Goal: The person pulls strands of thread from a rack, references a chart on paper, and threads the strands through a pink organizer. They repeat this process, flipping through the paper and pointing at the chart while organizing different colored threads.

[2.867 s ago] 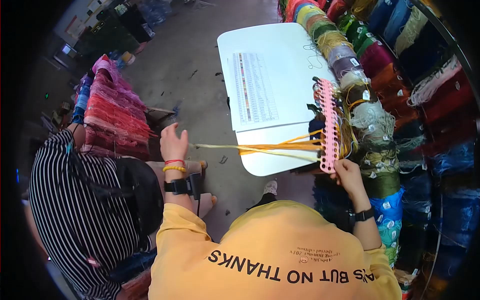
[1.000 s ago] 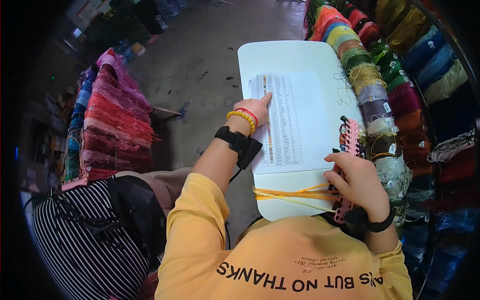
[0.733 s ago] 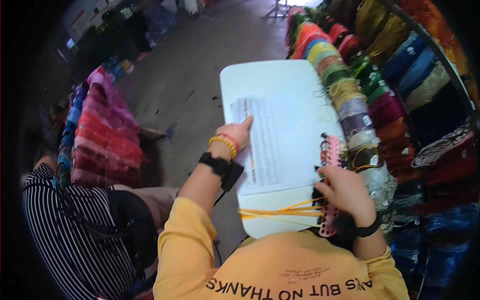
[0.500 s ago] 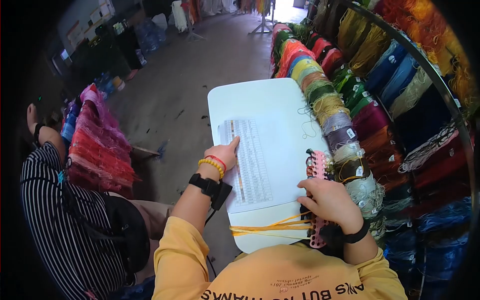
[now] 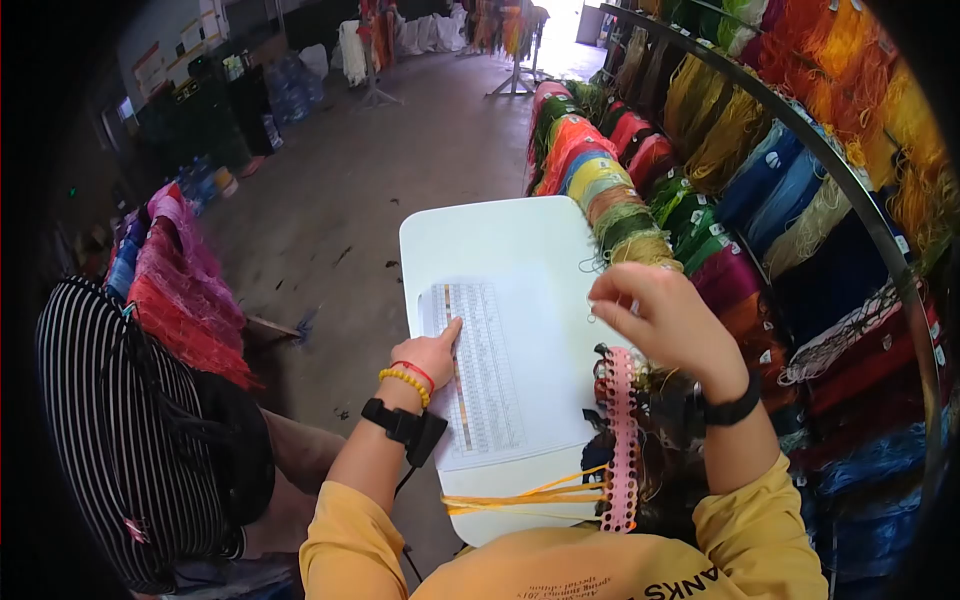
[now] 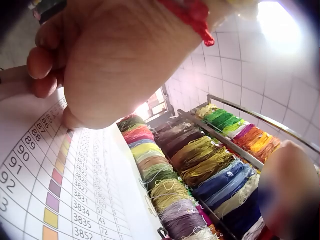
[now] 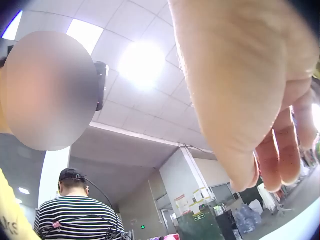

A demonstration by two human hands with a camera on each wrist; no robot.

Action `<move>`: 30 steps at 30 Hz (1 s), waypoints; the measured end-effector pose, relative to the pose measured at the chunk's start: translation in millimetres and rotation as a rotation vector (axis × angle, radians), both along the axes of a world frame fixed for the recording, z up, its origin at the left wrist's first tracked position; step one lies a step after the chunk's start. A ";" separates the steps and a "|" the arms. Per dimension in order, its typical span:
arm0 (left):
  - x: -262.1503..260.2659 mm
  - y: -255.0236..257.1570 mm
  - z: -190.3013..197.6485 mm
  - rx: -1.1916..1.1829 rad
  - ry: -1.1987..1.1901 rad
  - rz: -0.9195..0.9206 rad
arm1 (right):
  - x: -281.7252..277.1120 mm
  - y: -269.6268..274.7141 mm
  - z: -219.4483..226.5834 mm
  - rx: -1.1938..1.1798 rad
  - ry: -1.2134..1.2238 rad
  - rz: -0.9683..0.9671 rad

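The left hand [image 5: 427,360] rests on a printed chart [image 5: 490,390], its index finger straight against the column of coloured squares. In the left wrist view its other fingers are curled in beside the palm [image 6: 125,65], above the chart's numbers and colour squares [image 6: 52,201]. The chart lies on a white board [image 5: 500,240]. Along the board's right edge runs a pink holed strip [image 5: 621,440] carrying threads; orange and yellow strands [image 5: 530,497] cross the board's near end. Above the strip the right hand [image 5: 670,320] is raised, fingers loosely bent; no held thing shows in the right wrist view [image 7: 240,90].
Thread skeins in many colours [image 5: 625,215] hang along a rack at the right, with a curved metal rail [image 5: 850,180] above. Red and pink skeins [image 5: 190,300] hang at the left, near a person in a striped shirt [image 5: 100,400]. Grey floor [image 5: 320,200] lies beyond.
The right hand has risen from the pink strip and moved forward. Earlier the left hand was off the board beside stretched strands; it now touches the chart. The head view has tilted up.
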State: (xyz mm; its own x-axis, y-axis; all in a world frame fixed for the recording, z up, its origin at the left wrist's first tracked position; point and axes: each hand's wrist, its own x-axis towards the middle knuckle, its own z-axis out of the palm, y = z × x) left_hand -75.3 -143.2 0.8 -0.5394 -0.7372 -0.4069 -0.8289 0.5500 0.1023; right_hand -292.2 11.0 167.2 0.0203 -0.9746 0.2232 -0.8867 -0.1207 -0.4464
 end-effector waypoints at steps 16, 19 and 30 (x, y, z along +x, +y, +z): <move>-6.4 4.5 8.1 -0.003 -0.046 0.039 | -217.9 -212.8 -86.1 0.160 0.498 -0.476; -6.8 4.4 7.7 0.002 -0.058 0.040 | -220.2 -239.7 -97.1 0.172 0.483 -0.567; -10.5 1.9 8.0 0.035 -0.095 0.060 | -224.7 -283.5 -117.0 0.299 0.374 -0.640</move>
State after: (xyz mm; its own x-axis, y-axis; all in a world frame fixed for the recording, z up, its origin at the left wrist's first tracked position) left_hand -85.8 -141.3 8.9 -0.4526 -0.7517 -0.4797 -0.8670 0.4966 0.0400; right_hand -516.9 -272.5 50.2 -0.5414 -0.8398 0.0393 -0.8407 0.5402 -0.0382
